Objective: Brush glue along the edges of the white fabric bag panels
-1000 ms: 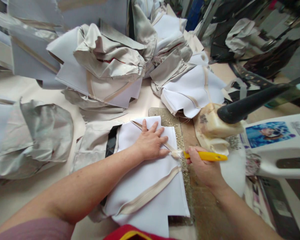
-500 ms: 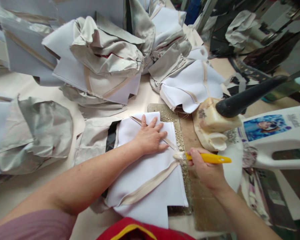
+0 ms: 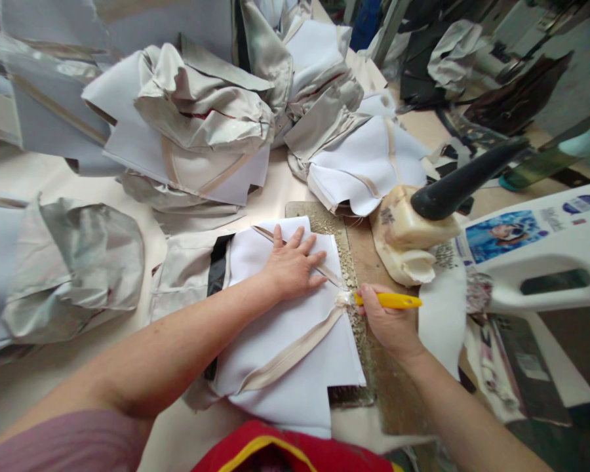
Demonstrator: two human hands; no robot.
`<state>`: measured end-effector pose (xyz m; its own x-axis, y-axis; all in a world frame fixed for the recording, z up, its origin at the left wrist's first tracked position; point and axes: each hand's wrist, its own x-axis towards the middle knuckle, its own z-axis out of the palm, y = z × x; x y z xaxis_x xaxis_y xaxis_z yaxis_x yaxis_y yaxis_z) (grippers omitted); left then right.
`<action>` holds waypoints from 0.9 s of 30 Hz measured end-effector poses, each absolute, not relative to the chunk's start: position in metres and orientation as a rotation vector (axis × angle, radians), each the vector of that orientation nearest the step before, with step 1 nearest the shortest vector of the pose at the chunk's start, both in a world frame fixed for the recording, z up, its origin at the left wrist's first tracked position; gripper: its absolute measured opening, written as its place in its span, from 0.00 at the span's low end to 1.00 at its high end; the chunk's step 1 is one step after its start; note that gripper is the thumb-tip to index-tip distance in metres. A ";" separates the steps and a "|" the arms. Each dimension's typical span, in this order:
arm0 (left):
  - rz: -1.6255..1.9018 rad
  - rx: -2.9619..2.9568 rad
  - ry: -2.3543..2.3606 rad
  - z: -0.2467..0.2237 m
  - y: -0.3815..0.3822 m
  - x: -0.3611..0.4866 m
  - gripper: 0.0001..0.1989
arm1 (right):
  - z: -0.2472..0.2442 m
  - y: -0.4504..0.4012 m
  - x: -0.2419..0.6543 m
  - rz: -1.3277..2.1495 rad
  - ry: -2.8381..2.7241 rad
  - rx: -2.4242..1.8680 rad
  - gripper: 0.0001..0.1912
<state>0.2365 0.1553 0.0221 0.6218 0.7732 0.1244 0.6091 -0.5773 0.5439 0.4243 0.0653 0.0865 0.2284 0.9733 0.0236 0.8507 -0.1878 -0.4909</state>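
Note:
My left hand (image 3: pixel 294 265) lies flat with fingers spread on a white fabric piece (image 3: pixel 295 341) that has beige strips sewn on it. My right hand (image 3: pixel 386 321) grips a brush with a yellow handle (image 3: pixel 398 300); its pale bristles (image 3: pixel 344 299) touch the right edge of the fabric, near the end of a beige strip (image 3: pixel 295 354). Under that edge lies a narrow board crusted with dried glue (image 3: pixel 347 242). Grey lining (image 3: pixel 179 272) and a black band extend from the fabric's left side.
Half-sewn white and grey pieces (image 3: pixel 206 118) are heaped at the back, another (image 3: pixel 78 262) at the left. A cut-open yellowish container (image 3: pixel 398 223) with a black spout stands beyond my right hand, beside a white jug (image 3: pixel 545 249).
The brush and my right hand have moved left, bringing the bristles onto the fabric's edge. My left hand stays spread on the fabric. The view has shifted slightly.

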 end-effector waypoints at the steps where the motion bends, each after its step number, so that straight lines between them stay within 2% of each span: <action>1: 0.468 2.383 1.055 0.029 0.146 0.233 0.29 | 0.082 0.066 0.428 0.380 -1.690 -2.088 0.19; 7: 0.255 2.393 0.568 0.051 0.073 0.214 0.21 | 0.078 0.066 0.433 0.231 -1.758 -2.046 0.19; 17: 0.307 2.332 0.587 0.031 0.065 0.225 0.21 | 0.093 0.000 0.425 0.394 -1.938 -2.137 0.19; 23: 0.299 2.355 0.601 0.029 0.062 0.228 0.21 | 0.087 0.045 0.423 0.208 -1.802 -2.059 0.18; 27: 0.327 2.379 0.609 0.025 0.060 0.231 0.21 | 0.088 0.026 0.422 0.137 -1.971 -2.013 0.17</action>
